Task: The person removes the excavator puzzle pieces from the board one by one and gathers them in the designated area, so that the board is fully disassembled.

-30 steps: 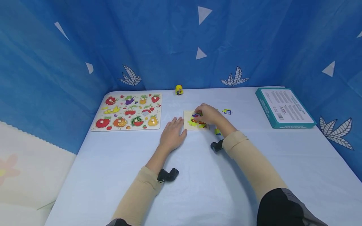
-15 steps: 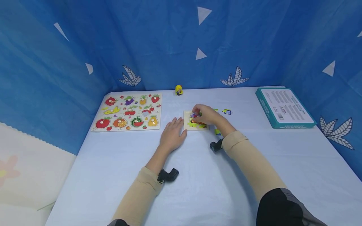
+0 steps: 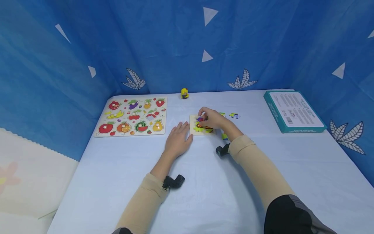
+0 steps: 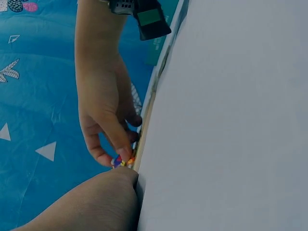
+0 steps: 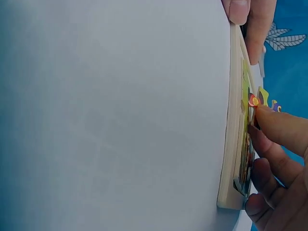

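- Right hand (image 3: 212,118) has shifted slightly left over the board (image 3: 191,125) since a second ago; more of a loose piece (image 3: 223,114) now shows behind its wrist.
- Left hand (image 3: 177,141) has stayed put, fingers extended on the table (image 3: 204,182), its thumb touching the board's near left corner.
- Thumb and finger of the right hand pinch a bright piece (image 5: 255,99), tilted, above the board; whether it touches the other pieces, I cannot tell.
- Board lies flat on the table, its left edge along the left hand.
- Two more loose pieces lie right of it, one (image 3: 234,115) farther back, one (image 3: 224,136) just under the right forearm.
- Fruit board (image 3: 131,123) sits near the left hand, limiting sideways room there.
- White table stretches between the loose pieces and the box (image 3: 296,110), and from the board towards the person.
- Yellow figure (image 3: 184,93) stands at the back edge.
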Available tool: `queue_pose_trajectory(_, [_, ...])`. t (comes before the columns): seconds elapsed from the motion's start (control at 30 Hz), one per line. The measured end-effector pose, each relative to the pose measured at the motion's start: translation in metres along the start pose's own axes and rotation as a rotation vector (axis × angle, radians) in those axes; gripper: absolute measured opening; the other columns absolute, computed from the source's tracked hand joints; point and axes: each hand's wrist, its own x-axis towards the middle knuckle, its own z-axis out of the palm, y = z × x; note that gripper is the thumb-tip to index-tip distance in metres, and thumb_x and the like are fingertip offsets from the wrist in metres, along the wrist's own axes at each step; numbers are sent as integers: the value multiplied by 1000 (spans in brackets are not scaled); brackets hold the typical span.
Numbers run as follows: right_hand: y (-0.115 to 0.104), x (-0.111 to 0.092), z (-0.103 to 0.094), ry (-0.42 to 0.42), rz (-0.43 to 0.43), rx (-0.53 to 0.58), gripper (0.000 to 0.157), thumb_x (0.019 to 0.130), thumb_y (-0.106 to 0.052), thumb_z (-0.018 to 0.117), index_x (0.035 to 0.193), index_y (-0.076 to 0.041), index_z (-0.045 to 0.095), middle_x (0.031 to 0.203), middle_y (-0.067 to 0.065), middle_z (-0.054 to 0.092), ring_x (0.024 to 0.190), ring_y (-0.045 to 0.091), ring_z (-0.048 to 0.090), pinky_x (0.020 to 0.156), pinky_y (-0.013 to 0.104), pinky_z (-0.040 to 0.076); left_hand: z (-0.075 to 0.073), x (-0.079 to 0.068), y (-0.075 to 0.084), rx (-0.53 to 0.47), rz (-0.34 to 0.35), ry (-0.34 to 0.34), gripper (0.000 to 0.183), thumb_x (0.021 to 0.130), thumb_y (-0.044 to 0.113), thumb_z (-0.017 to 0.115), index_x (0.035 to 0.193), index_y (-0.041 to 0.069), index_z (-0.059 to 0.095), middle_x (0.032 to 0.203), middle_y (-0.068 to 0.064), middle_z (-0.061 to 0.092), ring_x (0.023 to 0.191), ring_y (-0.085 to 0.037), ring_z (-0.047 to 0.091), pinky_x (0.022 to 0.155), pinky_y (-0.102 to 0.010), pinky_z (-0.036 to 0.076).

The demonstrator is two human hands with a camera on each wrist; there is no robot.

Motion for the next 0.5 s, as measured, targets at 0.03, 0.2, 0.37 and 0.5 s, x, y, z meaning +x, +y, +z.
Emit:
queue_pose_trajectory(0.03, [0,0,0,-2,-3,5,35,92,-21,72,119,-20,49,101,7,61,89,23,57,79,31,51,0,0,0,0,2,3,61,102,46,42,154,15,37,163,1,31,155,-20,19,127,-41,15])
queue_pose_trajectory(0.2, [3,2,0,-2,-16,20,34,93,-21,70,119,-20,49,95,6,62,85,22,57,75,30,51,0,-1,0,-3,1,7,61,102,46,42,154,15,37,163,1,31,155,-20,19,127,-41,14])
queue_pose_trajectory(0.37, [5,3,-1,8,-21,34,33,95,-22,68,121,-21,49,97,6,62,87,22,57,81,32,50,1,0,0,-5,-1,2,61,102,46,41,155,16,36,163,1,30,155,-20,18,127,-41,14])
queue_pose_trajectory(0.5, [7,2,-2,10,-27,45,32,95,-22,67,122,-21,48,97,6,62,87,22,57,82,34,49,1,0,-1,-10,-4,0,60,102,46,42,154,16,36,163,1,30,155,-20,18,128,-41,14])
